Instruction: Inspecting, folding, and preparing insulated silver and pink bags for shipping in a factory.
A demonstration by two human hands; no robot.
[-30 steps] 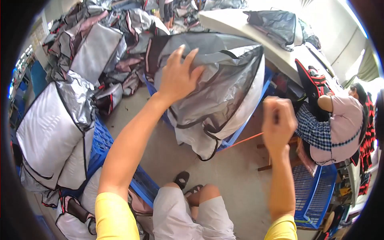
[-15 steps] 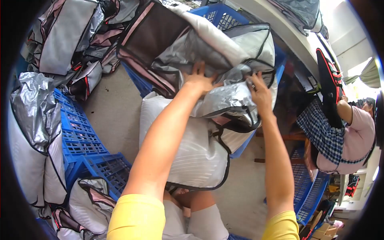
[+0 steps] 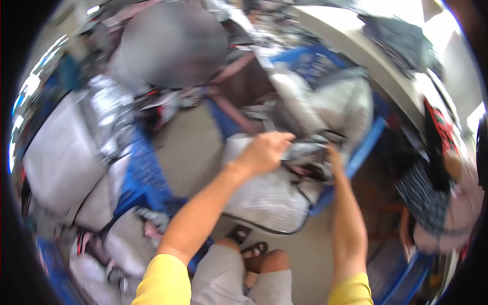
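A grey sewn fabric bag (image 3: 267, 198) with black edging and silver lining lies before me, over a blue crate. My left hand (image 3: 267, 149) hovers at the bag's silver part (image 3: 307, 151), its fingers curled together. Whatever they pinch, if anything, is too blurred to make out. On the other side of that silver part is my right hand (image 3: 334, 158), its fingers smeared by motion and partly hidden. Behind my hands, another light grey bag piece (image 3: 343, 104) and a dark brown panel with pink edging (image 3: 246, 81) rest on the pile.
Blue plastic crates (image 3: 147, 165) stand at the left, with silver-grey bags (image 3: 63, 157) heaped over them. More bag pieces (image 3: 129, 241) lie at the lower left. A person (image 3: 455, 203) in a checked apron sits at the right near a blue crate (image 3: 401, 274). A pale beam (image 3: 366, 56) crosses the upper right.
The view has shifted, so the scene sits farther right and lower. My left hand has gone from spread on the silver fabric to curled fingers nearer me. The silver part looks more collapsed.
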